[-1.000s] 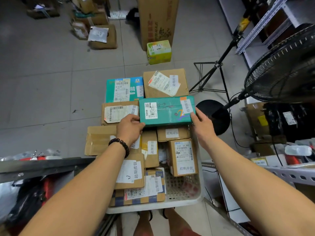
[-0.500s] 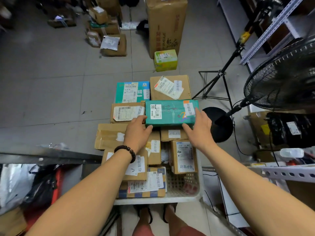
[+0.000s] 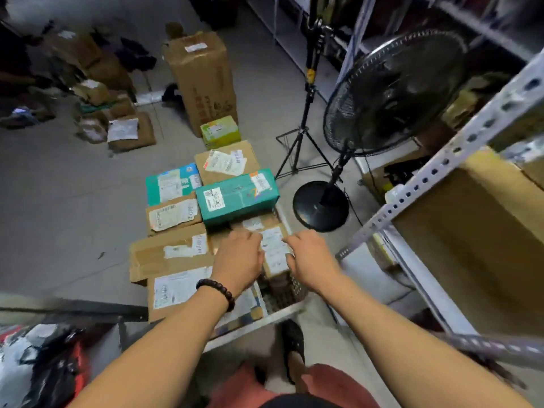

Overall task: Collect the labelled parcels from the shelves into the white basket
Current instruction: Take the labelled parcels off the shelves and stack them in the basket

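While your hands sit either side of a small brown parcel [image 3: 275, 251], the white basket [image 3: 259, 325] beneath them is heaped with labelled boxes.

Your left hand [image 3: 240, 260], with a beaded bracelet [image 3: 216, 293] at the wrist, has its fingers curled against the parcel's left edge; your right hand [image 3: 312, 260] is curled at its right edge; the blur keeps me from telling whether either one truly grips it; the parcel is matt cardboard with a white printed label on top, standing in the basket's right side above the perforated plastic bottom; beyond it a smooth oblong teal parcel [image 3: 237, 198], white labels near both ends, lies flat across brown boxes at the basket's far end; taped cardboard parcels fill and overhang the left side; a black pedestal fan [image 3: 394, 92] stands on the floor to your right.
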